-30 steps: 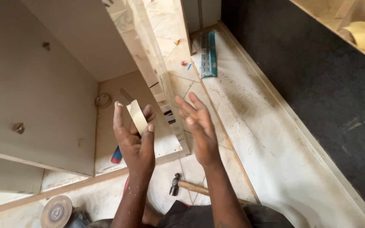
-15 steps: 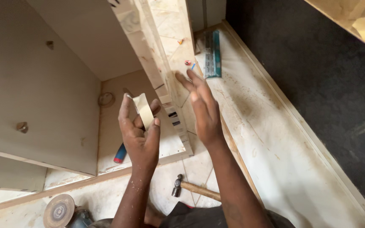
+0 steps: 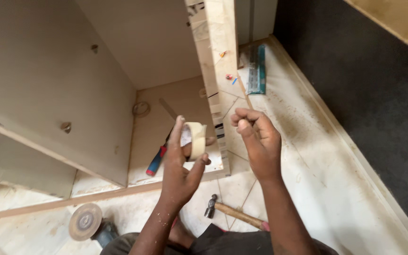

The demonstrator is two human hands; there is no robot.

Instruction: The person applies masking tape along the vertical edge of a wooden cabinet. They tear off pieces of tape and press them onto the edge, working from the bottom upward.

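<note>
Setting: dusty pale tiled floor (image 3: 336, 189) of a carpentry site, bounded at right by a dark wall (image 3: 369, 94); a beige laminate cabinet carcass (image 3: 119, 56) stands open at left, its raw board edge (image 3: 213, 71) facing the viewer. Item one: roll of cream masking tape (image 3: 195, 140), held upright in front of the cabinet bottom, gripped by the left hand (image 3: 180, 165) with thumb and fingers closed around its rim. Item two: right hand (image 3: 258, 139), closed in a pinch just beside the roll, fingertips together; whether a tape end lies between them cannot be told. Progress, as judged: the roll is in hand, no strip visibly drawn out or laid on any board; pulling and applying tape remain. Sundries: red-and-blue screwdriver (image 3: 159, 158) and a second tape ring (image 3: 141, 109) inside the cabinet; wooden-handled hammer (image 3: 232, 212) and grinder disc (image 3: 85, 222) on the floor; teal-edged box (image 3: 256, 70) near the wall.
</note>
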